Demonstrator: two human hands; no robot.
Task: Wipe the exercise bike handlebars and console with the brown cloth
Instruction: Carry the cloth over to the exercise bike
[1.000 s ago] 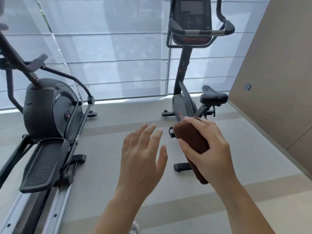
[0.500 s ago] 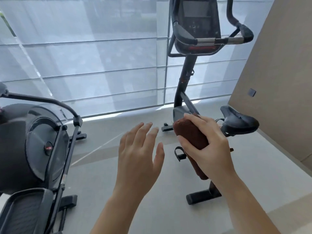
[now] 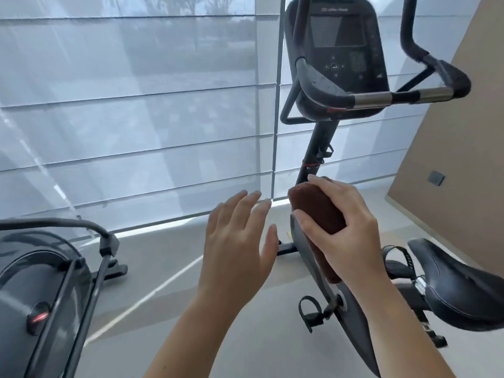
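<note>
Head camera: A person stands beside an exercise bike (image 3: 313, 159) in a room fronted by a wall of pale window blinds (image 3: 136, 105). The right hand (image 3: 346, 230) is wrapped around a rolled brown cloth (image 3: 317, 211), fingers curled over its top and thumb pressed against its near side; the upper end of the roll pokes out above the fingers and its lower end hangs below the palm. The cloth is held in the air in front of the bike's frame, well below the console (image 3: 336, 50) and the handlebars (image 3: 395, 98), touching neither. The left hand (image 3: 240, 241) hovers just beside the cloth, empty, palm facing away, fingers extended and loosely spread, apart from both cloth and bike. The console, dark with a screen and button pad, rises at upper centre; the handlebars loop around it, a metal sensor section showing on the near bar. The black saddle (image 3: 458, 285) sits at lower right, a strapped pedal (image 3: 309, 312) below the right forearm. A second dark exercise machine (image 3: 46, 290) fills the lower left corner. A tan wall (image 3: 463, 159) runs along the right.
</note>
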